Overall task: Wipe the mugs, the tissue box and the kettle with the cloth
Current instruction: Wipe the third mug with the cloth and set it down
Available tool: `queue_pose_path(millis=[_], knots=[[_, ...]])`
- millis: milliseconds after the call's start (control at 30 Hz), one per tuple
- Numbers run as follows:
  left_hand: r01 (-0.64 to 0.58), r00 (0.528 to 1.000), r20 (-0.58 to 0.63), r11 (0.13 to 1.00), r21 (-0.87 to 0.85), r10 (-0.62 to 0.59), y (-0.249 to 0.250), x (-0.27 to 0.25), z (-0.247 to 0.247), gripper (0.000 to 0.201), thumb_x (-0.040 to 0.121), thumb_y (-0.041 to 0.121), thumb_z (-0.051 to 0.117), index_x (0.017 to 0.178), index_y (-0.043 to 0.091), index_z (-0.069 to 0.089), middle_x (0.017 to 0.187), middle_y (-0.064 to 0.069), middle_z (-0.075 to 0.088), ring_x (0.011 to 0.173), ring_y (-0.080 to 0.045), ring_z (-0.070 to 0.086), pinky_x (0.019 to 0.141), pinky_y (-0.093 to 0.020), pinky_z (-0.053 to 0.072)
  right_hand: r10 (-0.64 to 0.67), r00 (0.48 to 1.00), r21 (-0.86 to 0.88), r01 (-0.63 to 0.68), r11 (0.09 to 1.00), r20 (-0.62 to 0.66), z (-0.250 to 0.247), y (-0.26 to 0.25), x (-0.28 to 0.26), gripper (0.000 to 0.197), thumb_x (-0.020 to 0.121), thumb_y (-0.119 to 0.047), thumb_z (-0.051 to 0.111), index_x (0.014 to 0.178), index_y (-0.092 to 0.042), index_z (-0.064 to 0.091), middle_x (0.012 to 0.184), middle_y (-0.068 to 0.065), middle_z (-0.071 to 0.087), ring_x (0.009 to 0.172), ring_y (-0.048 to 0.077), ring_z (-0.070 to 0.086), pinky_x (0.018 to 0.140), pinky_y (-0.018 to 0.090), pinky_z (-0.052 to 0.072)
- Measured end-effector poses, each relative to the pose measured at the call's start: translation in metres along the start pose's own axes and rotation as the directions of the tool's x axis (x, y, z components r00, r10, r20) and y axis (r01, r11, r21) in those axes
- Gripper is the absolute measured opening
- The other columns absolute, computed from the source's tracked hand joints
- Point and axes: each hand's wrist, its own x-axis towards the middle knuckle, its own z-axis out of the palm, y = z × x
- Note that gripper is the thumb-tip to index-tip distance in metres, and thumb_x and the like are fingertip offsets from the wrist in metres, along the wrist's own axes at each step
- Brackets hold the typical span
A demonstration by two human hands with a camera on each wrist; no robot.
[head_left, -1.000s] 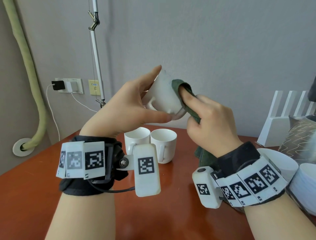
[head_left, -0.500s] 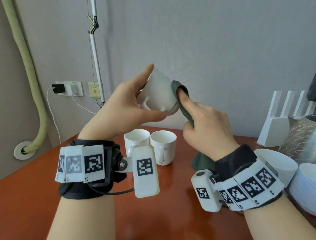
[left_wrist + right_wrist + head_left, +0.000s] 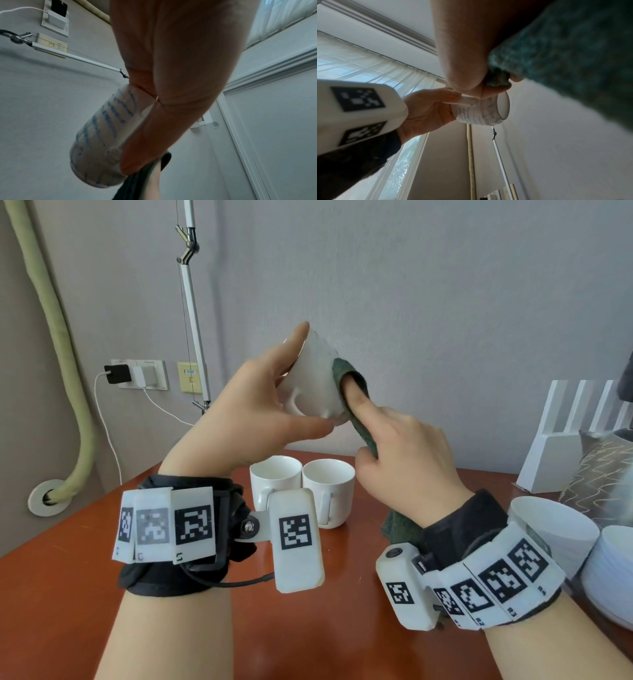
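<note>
My left hand (image 3: pixel 291 386) grips a white mug (image 3: pixel 318 371) tipped on its side, raised above the table, with the thumb under the rim and the fingers over the base. The left wrist view shows faint blue lines on this mug (image 3: pixel 102 128). My right hand (image 3: pixel 370 419) holds a dark green cloth (image 3: pixel 340 368), and its forefinger presses the cloth against the mug by the rim. The rest of the cloth hangs below my wrist. Two more white mugs (image 3: pixel 275 481) (image 3: pixel 329 484) stand side by side on the red-brown table (image 3: pixel 68 594). Neither wrist view shows them.
White bowls (image 3: pixel 555 529) and a stack of white dishes (image 3: pixel 613 570) sit at the right edge. Behind them are a grey wavy-patterned object (image 3: pixel 603 474) and a white rack (image 3: pixel 561 440). A lamp pole (image 3: pixel 191 320) and wall sockets stand at the back left.
The held mug and both hands have drifted slightly left and up. My cloth-covered forefinger has slid a little along the mug's rim.
</note>
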Motion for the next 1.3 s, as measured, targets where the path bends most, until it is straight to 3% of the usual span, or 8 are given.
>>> queue_pose_path(millis=[200, 400, 600, 767, 933, 1067, 1200, 1300], knots=[[-0.014, 0.996, 0.083, 0.998, 0.065, 0.008, -0.001, 0.001, 0.008, 0.101, 0.071, -0.005, 0.078, 0.153, 0.022, 0.025, 0.123, 0.012, 0.061, 0.108, 0.012, 0.055, 0.089, -0.004, 0.043, -0.083, 0.990, 0.060, 0.090, 0.994, -0.109, 0.007, -0.001, 0.000, 0.080, 0.067, -0.011, 0.046, 0.143, -0.032, 0.033, 0.073, -0.002, 0.055, 0.057, 0.019, 0.032, 0.049, 0.013, 0.013], [-0.031, 0.996, 0.083, 0.997, 0.074, 0.025, -0.001, 0.000, 0.005, 0.103, 0.070, -0.003, 0.080, 0.152, 0.027, 0.025, 0.119, 0.022, 0.059, 0.105, 0.016, 0.056, 0.084, -0.003, 0.043, 0.015, 0.999, -0.020, -0.016, 1.000, -0.035, -0.004, 0.009, 0.001, 0.087, 0.076, -0.008, 0.047, 0.152, -0.036, 0.015, 0.066, -0.008, 0.032, 0.056, 0.015, 0.032, 0.048, 0.023, 0.017], [-0.039, 0.995, 0.097, 0.992, 0.121, 0.028, -0.003, 0.001, 0.005, 0.104, 0.070, -0.002, 0.079, 0.153, 0.026, 0.023, 0.137, 0.014, 0.053, 0.116, 0.014, 0.050, 0.084, 0.002, 0.039, -0.086, 0.985, 0.091, 0.101, 0.991, -0.151, 0.003, -0.006, -0.001, 0.081, 0.060, -0.009, 0.046, 0.140, -0.022, 0.045, 0.065, -0.009, 0.035, 0.051, 0.019, 0.029, 0.049, 0.011, 0.013], [-0.072, 0.992, 0.111, 0.989, 0.128, 0.058, -0.002, 0.002, 0.011, 0.103, 0.071, -0.003, 0.078, 0.153, 0.028, 0.024, 0.129, 0.015, 0.057, 0.105, 0.008, 0.058, 0.082, -0.007, 0.046, 0.008, 0.993, 0.104, 0.004, 0.995, -0.120, -0.004, 0.002, 0.001, 0.085, 0.064, -0.010, 0.043, 0.147, -0.024, 0.036, 0.057, -0.013, 0.023, 0.050, 0.017, 0.025, 0.048, 0.017, 0.012], [-0.080, 0.997, -0.009, 0.994, 0.068, 0.081, -0.005, 0.003, 0.009, 0.102, 0.071, -0.002, 0.079, 0.153, 0.024, 0.024, 0.121, 0.020, 0.058, 0.101, 0.017, 0.056, 0.082, -0.004, 0.044, 0.041, 0.998, 0.092, -0.037, 0.995, -0.041, -0.001, 0.004, -0.002, 0.086, 0.069, -0.001, 0.051, 0.150, -0.022, 0.031, 0.058, -0.012, 0.025, 0.049, 0.004, 0.024, 0.047, 0.020, 0.014], [-0.089, 0.993, -0.079, 0.995, 0.036, 0.092, -0.008, 0.005, 0.006, 0.102, 0.072, 0.002, 0.080, 0.154, 0.022, 0.023, 0.127, 0.014, 0.059, 0.105, 0.007, 0.058, 0.083, -0.005, 0.042, 0.001, 0.999, 0.102, 0.004, 0.995, -0.054, 0.007, -0.004, -0.002, 0.085, 0.065, -0.004, 0.050, 0.147, -0.022, 0.036, 0.057, -0.011, 0.026, 0.049, 0.019, 0.029, 0.046, 0.019, 0.013], [-0.088, 0.996, -0.030, 0.996, 0.002, 0.088, -0.010, 0.005, 0.006, 0.106, 0.070, 0.006, 0.085, 0.154, 0.018, 0.023, 0.123, 0.022, 0.058, 0.111, 0.012, 0.056, 0.090, -0.006, 0.041, -0.089, 0.981, 0.123, 0.112, 0.986, -0.174, 0.014, -0.006, -0.002, 0.080, 0.060, -0.006, 0.045, 0.138, -0.026, 0.049, 0.063, -0.005, 0.042, 0.052, 0.020, 0.029, 0.049, 0.011, 0.013], [-0.112, 0.993, -0.032, 0.992, -0.051, 0.111, -0.009, 0.004, 0.006, 0.108, 0.063, 0.015, 0.083, 0.153, 0.017, 0.024, 0.127, 0.014, 0.060, 0.115, 0.002, 0.059, 0.097, -0.017, 0.046, -0.092, 0.975, 0.084, 0.111, 0.990, -0.204, 0.013, -0.001, -0.001, 0.081, 0.062, -0.006, 0.046, 0.139, -0.032, 0.042, 0.068, -0.002, 0.052, 0.051, 0.021, 0.032, 0.049, 0.012, 0.014]])
